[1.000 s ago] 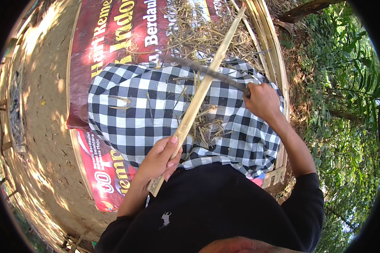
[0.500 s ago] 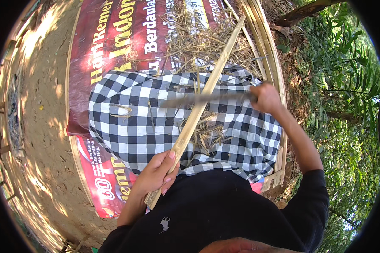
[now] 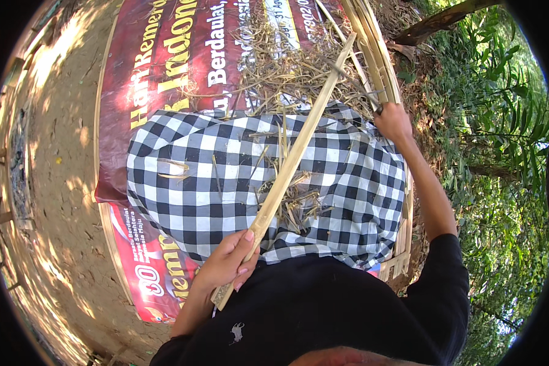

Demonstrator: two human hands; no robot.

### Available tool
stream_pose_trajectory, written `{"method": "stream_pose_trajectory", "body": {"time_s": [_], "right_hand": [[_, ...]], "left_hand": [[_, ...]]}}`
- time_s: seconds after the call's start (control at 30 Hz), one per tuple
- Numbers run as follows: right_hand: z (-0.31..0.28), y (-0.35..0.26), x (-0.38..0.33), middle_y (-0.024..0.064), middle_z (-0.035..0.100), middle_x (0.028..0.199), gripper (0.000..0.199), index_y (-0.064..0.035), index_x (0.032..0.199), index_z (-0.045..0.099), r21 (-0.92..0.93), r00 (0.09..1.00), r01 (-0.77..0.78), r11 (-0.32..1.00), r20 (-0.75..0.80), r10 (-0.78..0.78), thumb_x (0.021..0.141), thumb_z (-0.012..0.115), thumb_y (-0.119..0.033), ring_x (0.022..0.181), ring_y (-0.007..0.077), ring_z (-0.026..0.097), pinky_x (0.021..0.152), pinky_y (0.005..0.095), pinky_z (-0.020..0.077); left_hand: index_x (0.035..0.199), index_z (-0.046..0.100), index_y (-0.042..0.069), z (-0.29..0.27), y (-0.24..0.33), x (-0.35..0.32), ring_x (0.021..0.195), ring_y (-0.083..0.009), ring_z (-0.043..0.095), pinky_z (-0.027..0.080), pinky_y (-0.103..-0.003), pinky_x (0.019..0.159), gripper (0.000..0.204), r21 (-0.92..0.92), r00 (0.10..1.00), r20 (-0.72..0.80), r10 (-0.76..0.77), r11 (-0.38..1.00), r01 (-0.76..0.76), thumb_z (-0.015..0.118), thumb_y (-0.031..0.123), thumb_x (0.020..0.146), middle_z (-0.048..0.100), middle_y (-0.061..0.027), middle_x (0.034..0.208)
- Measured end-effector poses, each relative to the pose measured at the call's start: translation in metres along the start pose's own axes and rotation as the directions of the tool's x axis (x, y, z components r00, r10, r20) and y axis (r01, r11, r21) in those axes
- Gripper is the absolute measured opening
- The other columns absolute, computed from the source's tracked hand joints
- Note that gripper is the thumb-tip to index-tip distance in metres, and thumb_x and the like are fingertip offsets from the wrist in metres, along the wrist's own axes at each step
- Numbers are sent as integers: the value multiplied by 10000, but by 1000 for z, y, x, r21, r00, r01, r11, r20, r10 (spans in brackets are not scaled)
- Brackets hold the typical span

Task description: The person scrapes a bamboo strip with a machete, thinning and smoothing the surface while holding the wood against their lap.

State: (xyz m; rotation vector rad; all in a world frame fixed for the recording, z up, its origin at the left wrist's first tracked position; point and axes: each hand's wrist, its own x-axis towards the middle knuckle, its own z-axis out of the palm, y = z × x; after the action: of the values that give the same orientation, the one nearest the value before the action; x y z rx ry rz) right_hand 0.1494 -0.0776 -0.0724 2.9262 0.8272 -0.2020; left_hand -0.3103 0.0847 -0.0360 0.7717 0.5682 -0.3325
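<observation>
now the left hand is clamped on the near end of a bamboo strip slanting far-right across a checkered cloth; the right hand grips a blade at its far end.

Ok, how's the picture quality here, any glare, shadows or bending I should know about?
Head view: dappled sun gives bright patches on the dirt ground at left, nearly washed out at top left; the checked cloth lies in even shade; fisheye bends the red banner edges and leaves black corners; the left hand and bamboo strip look sharp; the blade by the right hand is thin and hard to make out.
</observation>
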Motion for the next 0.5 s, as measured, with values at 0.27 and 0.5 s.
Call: {"method": "stream_pose_trajectory", "body": {"time_s": [0.27,0.5], "right_hand": [[14,21,12,246,706,843,247,-1,922,694,-84,998,60,995,15,-59,823,675,-227,816,418,706,759,506,574],[-28,-11,8,280,696,913,289,6,913,700,44,998,26,999,-59,-23,821,658,-264,883,470,673,804,539,539]], "left_hand": [[927,483,25,-1,-1,-8,330,-98,403,368,-230,333,459,13,999,-8,-37,999,37,318,416,1101,399,9,542],[931,488,30,-13,-6,-8,333,-93,402,356,-228,326,445,-105,1000,-5,-10,994,10,327,409,1102,423,3,555]]}}
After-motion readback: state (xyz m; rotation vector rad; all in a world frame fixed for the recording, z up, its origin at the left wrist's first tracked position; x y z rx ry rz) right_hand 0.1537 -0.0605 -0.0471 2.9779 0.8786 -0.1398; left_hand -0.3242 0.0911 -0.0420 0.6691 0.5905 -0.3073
